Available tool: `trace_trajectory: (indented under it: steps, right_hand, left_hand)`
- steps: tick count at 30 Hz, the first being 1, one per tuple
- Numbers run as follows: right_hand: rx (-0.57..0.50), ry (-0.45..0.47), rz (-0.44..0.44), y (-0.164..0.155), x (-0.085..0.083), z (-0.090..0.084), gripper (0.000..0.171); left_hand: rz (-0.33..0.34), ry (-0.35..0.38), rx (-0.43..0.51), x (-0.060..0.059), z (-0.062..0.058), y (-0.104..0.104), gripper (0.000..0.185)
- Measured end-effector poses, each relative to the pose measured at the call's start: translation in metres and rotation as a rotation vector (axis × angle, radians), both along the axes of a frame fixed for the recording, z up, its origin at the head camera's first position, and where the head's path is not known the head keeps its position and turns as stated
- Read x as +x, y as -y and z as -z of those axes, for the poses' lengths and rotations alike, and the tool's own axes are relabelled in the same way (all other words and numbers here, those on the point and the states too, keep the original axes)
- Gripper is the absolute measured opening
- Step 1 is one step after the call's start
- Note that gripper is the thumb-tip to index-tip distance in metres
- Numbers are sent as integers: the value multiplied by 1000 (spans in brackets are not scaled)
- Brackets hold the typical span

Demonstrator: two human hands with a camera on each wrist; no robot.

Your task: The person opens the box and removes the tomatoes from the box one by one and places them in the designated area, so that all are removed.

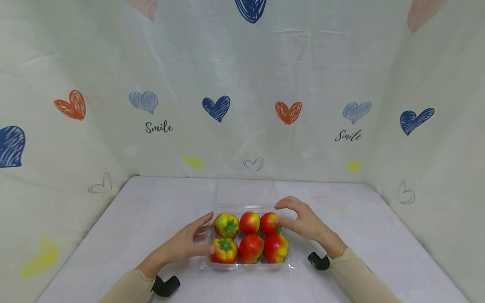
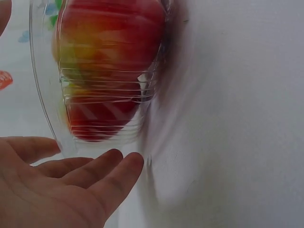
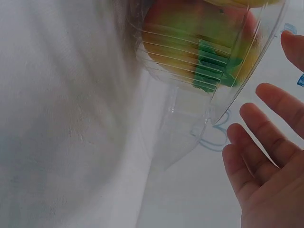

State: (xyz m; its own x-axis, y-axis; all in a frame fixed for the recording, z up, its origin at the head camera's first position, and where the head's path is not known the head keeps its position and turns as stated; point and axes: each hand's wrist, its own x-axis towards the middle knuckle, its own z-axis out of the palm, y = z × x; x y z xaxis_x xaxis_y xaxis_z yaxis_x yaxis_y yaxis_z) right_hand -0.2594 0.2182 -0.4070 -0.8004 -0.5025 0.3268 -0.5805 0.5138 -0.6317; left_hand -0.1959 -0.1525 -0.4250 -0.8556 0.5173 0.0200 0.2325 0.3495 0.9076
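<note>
Both hands flank clear clamshell tray [image 1: 291, 264] w/ 6 tomatoes on bench [image 1: 132, 227]: left hand [image 1: 185, 243] & right hand [image 1: 305, 221] fingers loose, gripping nothing; judged pre-closing, next needs reach for back lid [image 1: 246, 192].

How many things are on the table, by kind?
Tomatoes: 6
Clear plastic clamshell box: 1
Total: 7
</note>
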Motion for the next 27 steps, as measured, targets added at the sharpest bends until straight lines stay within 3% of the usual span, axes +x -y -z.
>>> trace_trajectory:
  steps: [6, 17, 27]
  right_hand:
    - [55, 8, 5, 3, 2, 1, 41]
    - [115, 14, -47, 3, 1, 1, 43]
    - [178, 63, -25, 6, 2, 2, 47]
  left_hand:
    - [17, 45, -10, 3, 1, -1, 103]
    - [29, 34, -12, 7, 3, -2, 111]
    - [66, 68, -24, 6, 2, -1, 121]
